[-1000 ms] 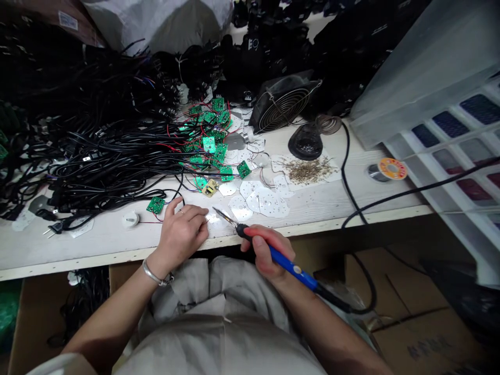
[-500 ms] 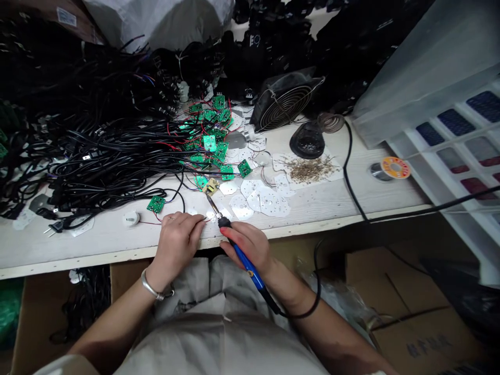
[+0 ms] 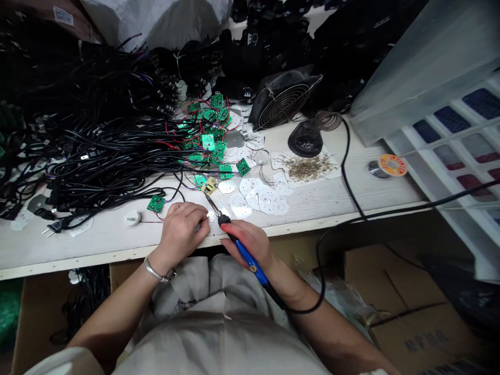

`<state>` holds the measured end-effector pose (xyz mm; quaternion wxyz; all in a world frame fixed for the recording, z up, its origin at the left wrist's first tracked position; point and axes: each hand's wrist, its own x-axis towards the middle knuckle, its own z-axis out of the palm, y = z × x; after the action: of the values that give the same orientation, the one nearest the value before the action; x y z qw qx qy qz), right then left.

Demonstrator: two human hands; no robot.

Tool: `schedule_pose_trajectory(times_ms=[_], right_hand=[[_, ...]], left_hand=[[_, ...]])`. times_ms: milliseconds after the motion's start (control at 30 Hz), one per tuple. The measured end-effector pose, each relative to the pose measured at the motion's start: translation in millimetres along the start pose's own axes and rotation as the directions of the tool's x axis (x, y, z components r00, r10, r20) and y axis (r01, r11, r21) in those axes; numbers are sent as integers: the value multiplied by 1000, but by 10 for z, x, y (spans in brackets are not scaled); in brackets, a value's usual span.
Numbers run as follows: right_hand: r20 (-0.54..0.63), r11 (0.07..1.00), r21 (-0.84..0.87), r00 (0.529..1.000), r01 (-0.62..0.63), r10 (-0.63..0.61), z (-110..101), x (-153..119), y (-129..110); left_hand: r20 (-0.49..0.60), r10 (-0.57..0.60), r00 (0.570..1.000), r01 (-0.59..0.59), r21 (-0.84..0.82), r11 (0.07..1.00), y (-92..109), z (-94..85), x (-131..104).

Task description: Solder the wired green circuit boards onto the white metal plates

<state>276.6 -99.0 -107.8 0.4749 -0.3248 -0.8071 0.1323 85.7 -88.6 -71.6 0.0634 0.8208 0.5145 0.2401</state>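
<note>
My right hand [image 3: 250,240] is closed around the blue handle of a soldering iron [image 3: 247,256]. The iron's metal tip points up and left, at the near edge of a small tan circuit board [image 3: 210,186]; contact cannot be made out. Just left of the iron, my left hand [image 3: 183,229] is closed with thumb and fingertips pinched together. A thin red wire [image 3: 150,222] runs into its grip from a white round part [image 3: 132,218]; the wire's end is hidden by the fingers. Beyond that hand lies a green circuit board [image 3: 156,203] with leads attached.
Bundled black power cords [image 3: 117,156] and several green boards [image 3: 208,141] cover the left and middle. White plates [image 3: 269,200] lie near the iron. Farther back stand a fan [image 3: 283,104] and an iron stand [image 3: 305,139]. A solder spool [image 3: 391,165] sits right, beside plastic drawers [image 3: 441,151].
My left hand has shifted slightly right and up, its fingers curled more tightly. The iron remains nearly in place, its handle tilted a little. The cord on the right has shifted.
</note>
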Motion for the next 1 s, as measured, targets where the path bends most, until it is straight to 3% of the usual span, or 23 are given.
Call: schedule_pose_trajectory(times_ms=[133,233,300,567,1000], right_hand=[[-21,977,156,988,-147,152,-65,11,-62],[-112,885,292,906,-362,408,-106,-28,-113],[-157,844,339,859,-416,487,-122,-58,-125],[-170,935,195,928,-297,331,-187,-27,-109],[-114,948,162,949,-274,293,-208,22,-102]], left_hand=[[9,49,999,-49,21,999,-30,-3,23],[0,59,998,-59,7,998,-42,-4,14],[6,60,998,-60,-14,998,-55,3,3],[47,-4,999,8,-83,997,-78,21,-19],[41,7,999,-2,-117,993,-66,11,-16]])
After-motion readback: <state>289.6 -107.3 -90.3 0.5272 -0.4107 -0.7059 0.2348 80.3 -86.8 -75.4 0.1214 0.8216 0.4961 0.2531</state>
